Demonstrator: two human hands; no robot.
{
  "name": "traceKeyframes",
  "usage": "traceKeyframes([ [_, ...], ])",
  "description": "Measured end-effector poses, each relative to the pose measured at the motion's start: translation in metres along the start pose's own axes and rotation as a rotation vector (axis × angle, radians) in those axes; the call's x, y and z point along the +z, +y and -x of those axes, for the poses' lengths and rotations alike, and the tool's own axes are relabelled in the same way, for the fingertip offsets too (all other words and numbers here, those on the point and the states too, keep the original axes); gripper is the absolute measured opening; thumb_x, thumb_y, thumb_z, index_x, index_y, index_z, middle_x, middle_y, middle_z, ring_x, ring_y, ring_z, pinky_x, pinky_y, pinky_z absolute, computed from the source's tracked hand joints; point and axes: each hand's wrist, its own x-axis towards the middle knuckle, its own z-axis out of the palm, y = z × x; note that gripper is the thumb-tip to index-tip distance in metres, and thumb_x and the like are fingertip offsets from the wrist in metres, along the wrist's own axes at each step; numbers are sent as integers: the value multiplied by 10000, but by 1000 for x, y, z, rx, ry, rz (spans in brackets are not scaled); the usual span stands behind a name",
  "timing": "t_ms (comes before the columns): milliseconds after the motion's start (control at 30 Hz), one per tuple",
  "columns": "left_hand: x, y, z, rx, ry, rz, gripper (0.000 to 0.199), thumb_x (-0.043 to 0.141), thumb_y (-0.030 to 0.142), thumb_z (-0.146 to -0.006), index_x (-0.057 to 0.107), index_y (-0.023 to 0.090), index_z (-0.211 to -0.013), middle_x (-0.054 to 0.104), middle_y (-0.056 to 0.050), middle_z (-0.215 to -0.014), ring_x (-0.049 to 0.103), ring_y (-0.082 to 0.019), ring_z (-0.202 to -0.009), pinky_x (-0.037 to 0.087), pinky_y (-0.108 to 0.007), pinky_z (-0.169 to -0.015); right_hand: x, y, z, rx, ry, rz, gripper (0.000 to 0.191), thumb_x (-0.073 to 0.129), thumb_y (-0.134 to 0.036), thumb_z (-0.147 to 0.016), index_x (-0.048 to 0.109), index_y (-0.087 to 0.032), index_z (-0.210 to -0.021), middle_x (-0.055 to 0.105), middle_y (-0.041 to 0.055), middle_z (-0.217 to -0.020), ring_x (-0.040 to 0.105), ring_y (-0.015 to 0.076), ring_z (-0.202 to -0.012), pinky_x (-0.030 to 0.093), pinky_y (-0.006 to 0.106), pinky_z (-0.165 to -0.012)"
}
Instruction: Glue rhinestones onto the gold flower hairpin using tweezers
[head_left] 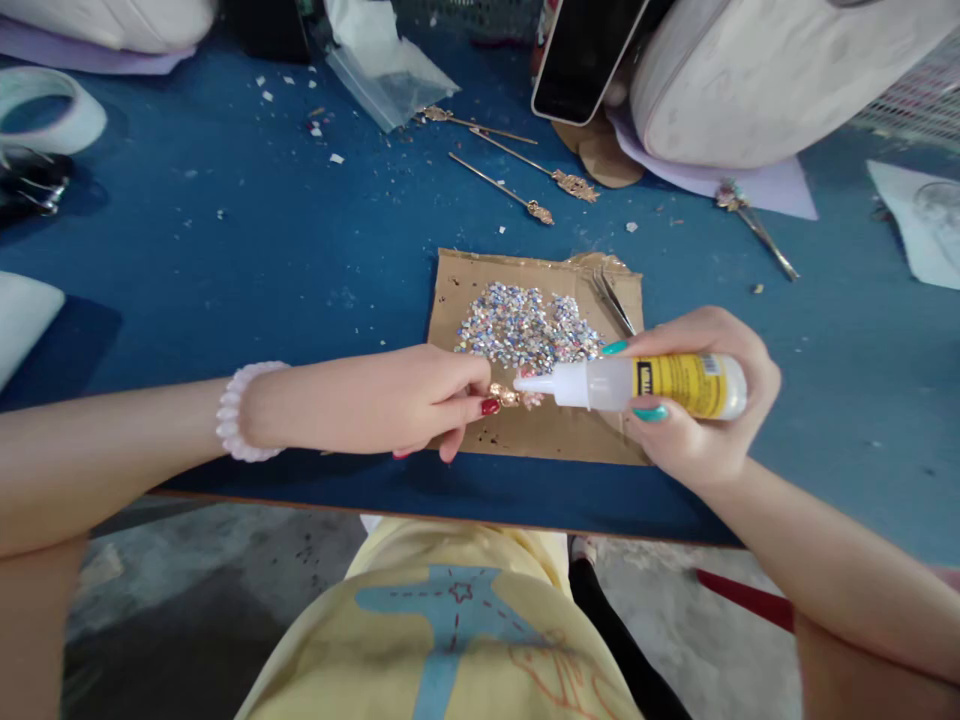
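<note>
Between the thumb and fingers of my left hand [405, 400] is a small gold ornament [504, 395], held over a brown cardboard sheet [540, 440]. My right hand [720, 400] grips a glue bottle [675, 386] with a yellow label, lying sideways in the air. Its white nozzle points left, and the tip is at the ornament; whether they touch cannot be made out. Behind the nozzle, many small glittering stones [517, 325] lie spread on the cardboard. Metal tweezers [615, 302] rest at the cardboard's right side, near my right fingers.
Gold hairpins [574, 186] lie beyond the cardboard on the blue table [225, 250]. A phone [589, 55] leans at the back beside a white rounded object [750, 80]. A plastic bag [390, 80] is at the back, a tape roll [86, 118] at the left, another ornamented pin [757, 228] at the right.
</note>
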Motion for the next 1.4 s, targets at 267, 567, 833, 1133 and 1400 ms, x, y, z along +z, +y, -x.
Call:
traceKeyframes([
  [267,13,-7,-4,253,285,-498,303,469,232,-1063,690,164,-867,654,-28,-894,621,-159,-775,432,-299,-708,1,-1,-1,55,-17,-20,227,718,-514,-910,736,-290,-883,711,5,-726,636,164,-581,496,325,-512],
  [567,24,-23,-15,543,507,-1029,269,473,83,-1018,666,153,-844,578,-40,-762,520,-190,-656,342,-314,-566,3,0,-3,78,-76,28,158,755,-360,-864,637,-256,-858,637,-13,-748,593,139,-597,484,299,-520],
  [833,17,-28,-18,577,516,-921,292,408,274,-1103,653,142,-1015,667,-41,-837,624,-173,-716,404,-289,-617,3,1,-4,69,-25,26,152,716,-363,-866,618,-257,-817,616,-26,-711,560,128,-569,445,302,-501],
  [1133,18,-27,-14,587,551,-923,289,427,237,-1088,649,146,-927,661,-49,-849,645,-184,-728,462,-297,-631,3,3,-2,78,-8,40,157,752,-358,-840,626,-264,-847,613,-16,-739,581,143,-606,458,312,-523],
  [1400,21,-31,-16,605,631,-1003,210,541,188,-1029,712,154,-912,647,-46,-825,616,-228,-786,486,-331,-618,9,0,0,157,-56,24,293,870,-355,-756,602,-245,-803,620,-45,-707,562,108,-582,428,265,-491],
])
